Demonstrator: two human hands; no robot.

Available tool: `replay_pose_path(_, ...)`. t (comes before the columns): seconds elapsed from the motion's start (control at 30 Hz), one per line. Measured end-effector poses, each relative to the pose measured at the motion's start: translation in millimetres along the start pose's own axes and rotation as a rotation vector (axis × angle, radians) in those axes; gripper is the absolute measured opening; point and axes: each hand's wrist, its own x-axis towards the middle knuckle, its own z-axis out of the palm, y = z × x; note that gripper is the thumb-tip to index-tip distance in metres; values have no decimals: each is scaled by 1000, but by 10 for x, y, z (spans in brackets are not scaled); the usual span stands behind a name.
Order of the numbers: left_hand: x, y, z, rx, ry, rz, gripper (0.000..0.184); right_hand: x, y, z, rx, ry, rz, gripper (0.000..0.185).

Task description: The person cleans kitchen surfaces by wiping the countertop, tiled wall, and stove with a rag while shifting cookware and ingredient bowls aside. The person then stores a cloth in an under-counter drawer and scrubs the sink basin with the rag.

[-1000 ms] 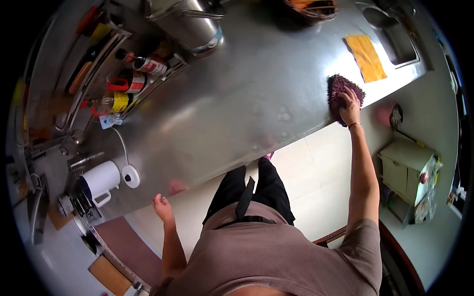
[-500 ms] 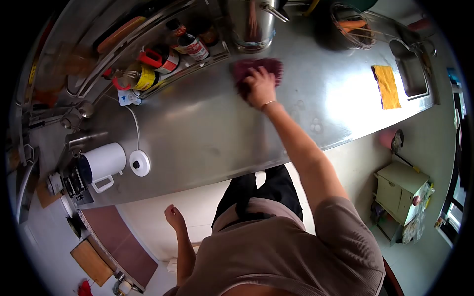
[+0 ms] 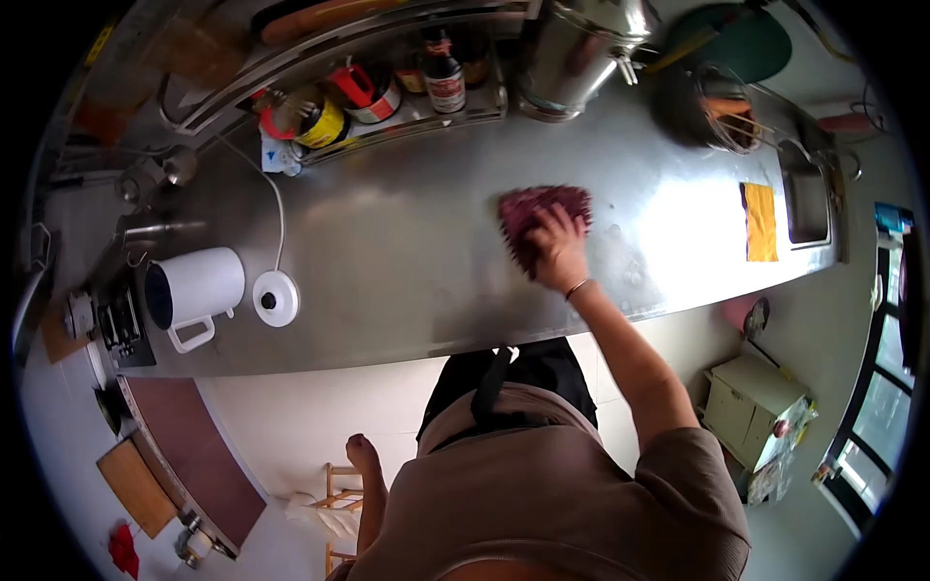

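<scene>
A dark red cleaning cloth (image 3: 531, 215) with a ridged edge lies spread on the steel counter (image 3: 387, 252). My right hand (image 3: 560, 250) presses down on its right part, fingers bent over the fabric. Some of the cloth is covered by the hand. Down at my left side, away from the counter, my left hand (image 3: 361, 452) hangs with its fingers curled in, and nothing shows in it.
A steel pot (image 3: 573, 63) and a rack of bottles (image 3: 444, 77) line the counter's back. Left are a white kettle (image 3: 205, 286) and its base (image 3: 276, 298). A yellow cloth (image 3: 760, 223) lies by the sink (image 3: 809, 198), near a wire basket (image 3: 727, 111).
My right hand has drawn the dark red cloth from near the pot toward the counter's front edge. The camera view has shifted too. My left hand stays low at my side.
</scene>
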Motion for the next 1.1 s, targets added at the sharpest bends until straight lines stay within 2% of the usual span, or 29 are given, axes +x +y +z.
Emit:
replay_pose_path(0.07,77,160,-12,16,-36,-27,19,267,99,35,-23,32,79,33)
replay_pose_path(0.13,119,292,-7,-18,45,44,18,578,-10,176,-45,98,127,35)
replay_pose_path(0.2,70,353,-47,-34,51,82,18,890,-239,274,8,136,100,34)
replay_pose_path(0.27,10,378,-41,-106,67,3,19,1202,-508,458,1,84,38,34)
replay_pose_path(0.4,-232,110,-1,-45,62,24,20,1609,-1348,751,-41,-79,-104,36)
replay_pose_path(0.5,-444,-213,58,-69,6,-36,21,1547,-1891,983,-119,-156,-272,38)
replay_pose_path(0.6,-570,-503,135,-25,-10,-28,21,1135,-2099,1005,-83,-221,-492,36)
replay_pose_path(0.63,-514,-849,254,166,-135,41,20,955,-2070,999,-63,-233,-552,35)
replay_pose_path(0.67,-453,-860,269,360,-255,108,20,795,-2026,941,-40,-245,-614,34)
replay_pose_path(0.73,-383,-719,265,449,-254,44,20,488,-1809,764,8,-306,-663,32)
replay_pose_path(0.83,-200,-452,290,383,-152,159,19,158,-1294,436,32,-350,-645,33)
replay_pose_path(0.9,-42,-52,274,18,-105,-85,16,5,-851,225,45,-340,-566,35)
replay_pose_path(1.0,147,437,352,-92,-25,48,14,-39,-178,-103,-5,-324,-388,37)
replay_pose_path(1.1,225,955,400,-102,-32,82,13,162,450,-336,-35,-243,-277,36)
